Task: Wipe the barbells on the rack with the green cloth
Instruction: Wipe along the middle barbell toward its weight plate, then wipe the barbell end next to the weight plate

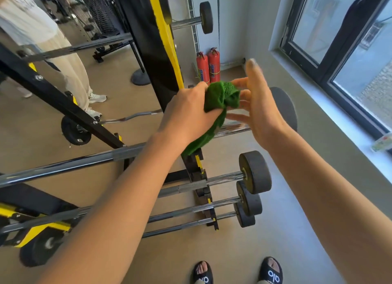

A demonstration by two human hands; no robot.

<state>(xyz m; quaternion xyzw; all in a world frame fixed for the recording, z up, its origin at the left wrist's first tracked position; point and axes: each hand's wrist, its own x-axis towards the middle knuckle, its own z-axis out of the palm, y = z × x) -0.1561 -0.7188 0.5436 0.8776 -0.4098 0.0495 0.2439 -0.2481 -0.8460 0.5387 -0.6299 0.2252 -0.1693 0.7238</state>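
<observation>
Green cloth (pixel 220 99): fuzzy, matt terry pile. Barbell bars (pixel 224 178): bright glossy metal, with rougher knurled grey stretches. End plates (pixel 255 172): dull black, rubbery-looking. Rack frame (pixel 53 97): smooth black paint with yellow trim. Fire extinguishers (pixel 209 67): shiny red. Floor (pixel 275 230): smooth, matt.

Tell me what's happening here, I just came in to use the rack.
A person stands at the black and yellow barbell rack, cleaning it. The left hand grips a bunched green cloth, and the right hand is open beside it, fingers touching the cloth. The cloth hangs just above a chrome barbell and isn't wiping yet. More black-plated barbells rest lower down.
</observation>
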